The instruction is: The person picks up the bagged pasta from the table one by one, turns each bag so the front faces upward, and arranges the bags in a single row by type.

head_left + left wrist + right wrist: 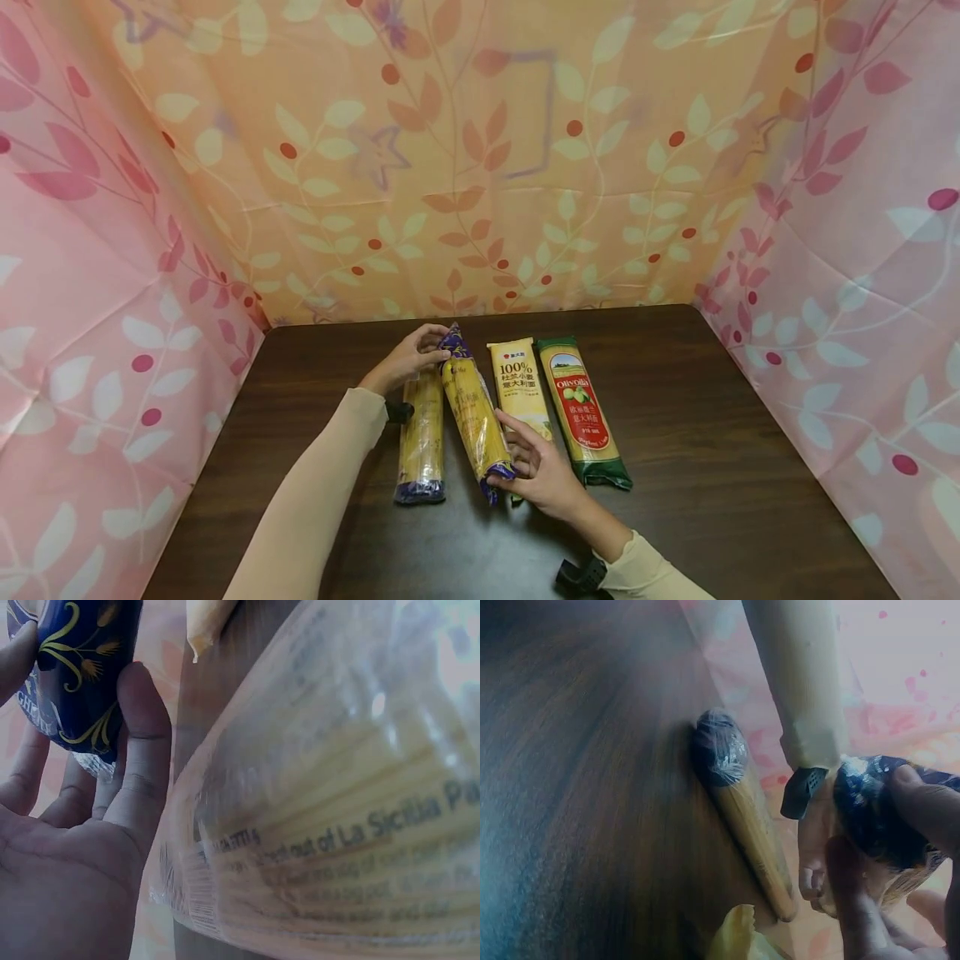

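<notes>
A spaghetti pack with dark blue printed ends is held slightly tilted over the table between both hands. My left hand grips its far end; the left wrist view shows thumb and fingers around that blue end. At the near end, my right hand pinches the wrapper, and the right wrist view shows its fingers on the dark blue end. A second, similar spaghetti pack lies on the table under the left wrist, its clear wrapper filling much of the left wrist view.
Right of the held pack lies a yellow pasta pack, partly hidden by the right hand. Beside it rests a green-ended pasta pack with a red label. Floral curtains enclose the dark wooden table at the back and sides.
</notes>
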`<state>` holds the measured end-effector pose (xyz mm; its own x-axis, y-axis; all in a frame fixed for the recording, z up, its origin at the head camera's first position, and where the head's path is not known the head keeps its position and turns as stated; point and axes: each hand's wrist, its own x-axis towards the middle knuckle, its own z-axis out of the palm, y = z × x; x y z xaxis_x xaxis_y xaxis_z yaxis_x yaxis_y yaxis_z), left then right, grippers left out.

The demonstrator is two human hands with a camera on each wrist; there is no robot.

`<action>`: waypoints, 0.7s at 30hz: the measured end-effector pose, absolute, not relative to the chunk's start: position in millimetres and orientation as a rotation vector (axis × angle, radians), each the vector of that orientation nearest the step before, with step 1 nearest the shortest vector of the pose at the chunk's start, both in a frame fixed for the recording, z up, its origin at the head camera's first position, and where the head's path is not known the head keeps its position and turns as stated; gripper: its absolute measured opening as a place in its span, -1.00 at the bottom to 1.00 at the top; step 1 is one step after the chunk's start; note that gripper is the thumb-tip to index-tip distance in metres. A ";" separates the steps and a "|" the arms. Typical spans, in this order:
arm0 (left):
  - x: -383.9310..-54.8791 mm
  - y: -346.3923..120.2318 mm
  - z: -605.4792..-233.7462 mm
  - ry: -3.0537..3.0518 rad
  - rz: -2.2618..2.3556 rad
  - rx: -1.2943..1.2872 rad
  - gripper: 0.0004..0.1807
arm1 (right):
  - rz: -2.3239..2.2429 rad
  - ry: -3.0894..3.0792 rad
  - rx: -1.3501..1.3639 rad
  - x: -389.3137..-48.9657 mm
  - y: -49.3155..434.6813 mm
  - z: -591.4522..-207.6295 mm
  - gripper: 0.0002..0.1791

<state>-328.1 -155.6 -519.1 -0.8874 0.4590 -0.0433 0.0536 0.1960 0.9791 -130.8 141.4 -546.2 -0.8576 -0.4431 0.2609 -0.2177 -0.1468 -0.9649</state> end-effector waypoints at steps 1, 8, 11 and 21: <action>-328.1 -155.7 -519.2 2.152 1.732 0.479 -0.43 | -2.129 1.930 -0.775 -131.0 141.4 -545.8 0.07; -326.9 -156.6 -519.4 2.187 1.652 0.443 -0.42 | -1.942 1.987 -0.715 -132.7 146.9 -533.7 0.08; -326.2 -155.2 -519.1 2.183 1.643 0.412 -0.41 | -1.840 2.071 -0.699 -134.0 149.5 -527.8 0.03; -327.2 -149.3 -513.2 2.295 1.546 0.402 -0.44 | -1.692 2.140 -0.621 -130.9 144.4 -522.5 0.05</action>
<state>-327.2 -149.3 -513.2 -0.9006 0.4167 -0.1237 0.0419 0.3665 0.9295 -130.9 144.4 -522.5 -0.8457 -0.5337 0.0029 -0.1260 0.1944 -0.9728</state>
